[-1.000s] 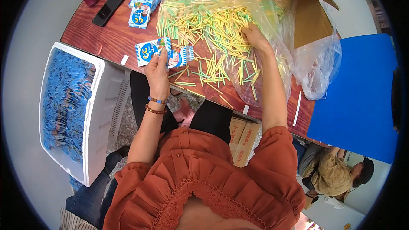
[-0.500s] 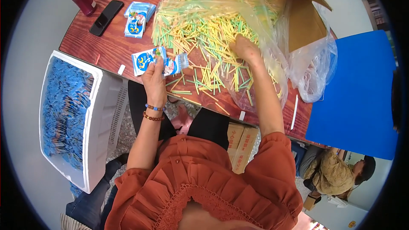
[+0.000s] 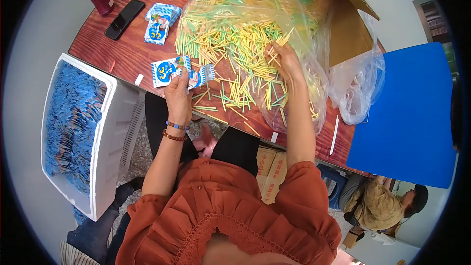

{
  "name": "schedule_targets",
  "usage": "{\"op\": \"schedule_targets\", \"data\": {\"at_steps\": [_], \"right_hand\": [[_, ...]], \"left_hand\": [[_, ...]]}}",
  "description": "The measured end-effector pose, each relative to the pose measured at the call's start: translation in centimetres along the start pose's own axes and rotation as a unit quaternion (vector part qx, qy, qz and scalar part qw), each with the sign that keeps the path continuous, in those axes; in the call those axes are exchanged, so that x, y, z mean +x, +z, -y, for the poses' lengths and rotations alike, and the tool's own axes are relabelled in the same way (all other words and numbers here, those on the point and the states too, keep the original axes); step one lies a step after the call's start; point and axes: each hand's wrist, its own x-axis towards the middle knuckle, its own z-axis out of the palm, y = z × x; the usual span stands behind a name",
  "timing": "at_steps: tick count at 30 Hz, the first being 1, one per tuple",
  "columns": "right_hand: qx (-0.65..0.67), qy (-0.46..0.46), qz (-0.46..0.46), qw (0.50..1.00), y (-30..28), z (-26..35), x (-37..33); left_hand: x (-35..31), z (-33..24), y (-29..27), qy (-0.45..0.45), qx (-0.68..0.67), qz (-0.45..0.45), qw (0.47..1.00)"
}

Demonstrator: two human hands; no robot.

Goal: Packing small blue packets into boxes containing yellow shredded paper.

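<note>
Head view, from where I stand: white foam box (image 3: 105, 76) far left, beside red-brown worktop (image 3: 98, 44). Left forearm angled up, wrist nearly straight; left hand (image 3: 177, 99) pinching blue-white packets (image 3: 167, 71), thumb on top, above worktop's near edge. Between hands, loose yellow and green sticks (image 3: 240, 86) lie scattered. Right arm stretched farther forward, wrist bent inward, right hand (image 3: 288, 66) gripping few held sticks (image 3: 285, 38) over heap. Clear plastic bag (image 3: 314, 95) alongside.
</note>
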Motion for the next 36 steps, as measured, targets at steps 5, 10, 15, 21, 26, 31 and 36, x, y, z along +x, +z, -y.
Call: {"op": "schedule_targets", "data": {"at_steps": [5,10,15,21,26,31,36], "right_hand": [[0.220,-0.009,0.068,0.973,1.0,-1.5,1.1],[0.349,0.001,0.131,0.928,1.3,-3.3,2.2],[0.336,-0.134,0.103,0.927,2.6,-2.7,1.5],[-0.068,-0.193,0.007,0.979,3.9,-5.2,-0.3],[-0.019,-0.200,-0.041,0.979,3.6,-3.8,0.1],[0.287,-0.253,0.059,0.922,10.5,0.6,-5.1],[0.211,-0.277,0.037,0.937,15.5,1.8,-8.3]], "left_hand": [[0.1,0.4,0.1,-0.007,-0.001,0.005,1.000],[0.2,0.9,1.8,-0.035,-0.030,0.028,0.999],[0.7,1.7,3.2,-0.054,-0.052,0.059,0.995],[0.7,2.3,2.7,-0.065,-0.050,0.076,0.994],[0.9,2.5,3.1,-0.066,-0.050,0.067,0.994],[1.2,2.3,3.7,-0.034,-0.028,0.013,0.999],[2.0,2.9,2.9,0.057,0.012,-0.025,0.998]]}}
